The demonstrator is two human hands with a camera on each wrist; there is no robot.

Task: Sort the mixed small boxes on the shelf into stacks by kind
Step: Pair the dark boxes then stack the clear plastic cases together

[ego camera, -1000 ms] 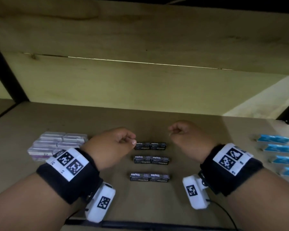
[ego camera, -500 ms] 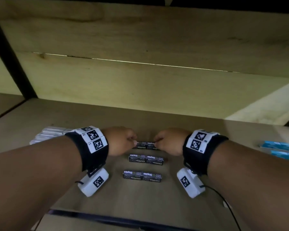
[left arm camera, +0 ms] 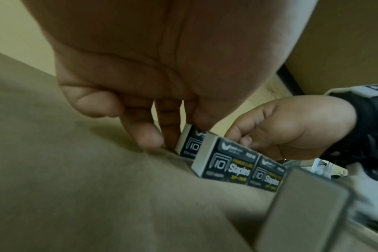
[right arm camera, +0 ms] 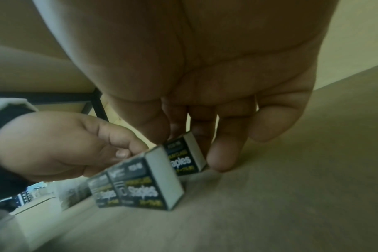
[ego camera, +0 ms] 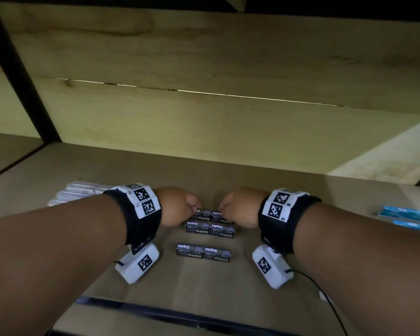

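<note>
Both hands pinching the far row of staple boxes on a tan wooden shelf (ego camera: pixel 228 282)

At frame centre, three rows of small black cardboard "Staples" boxes with white ends: near row (ego camera: pixel 203 252), middle row (ego camera: pixel 210 229), far row (ego camera: pixel 210 215). The left hand (ego camera: pixel 177 206) and right hand (ego camera: pixel 240 207) each pinch one end of the far row, half hiding it. Pale boxes (ego camera: pixel 79 194) at left and blue boxes (ego camera: pixel 405 213) at right are partly cut off.

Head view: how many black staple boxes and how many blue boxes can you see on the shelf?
black staple boxes: 6
blue boxes: 2
Total: 8
The white boxes at the left are partly hidden, so they are not counted.
</note>
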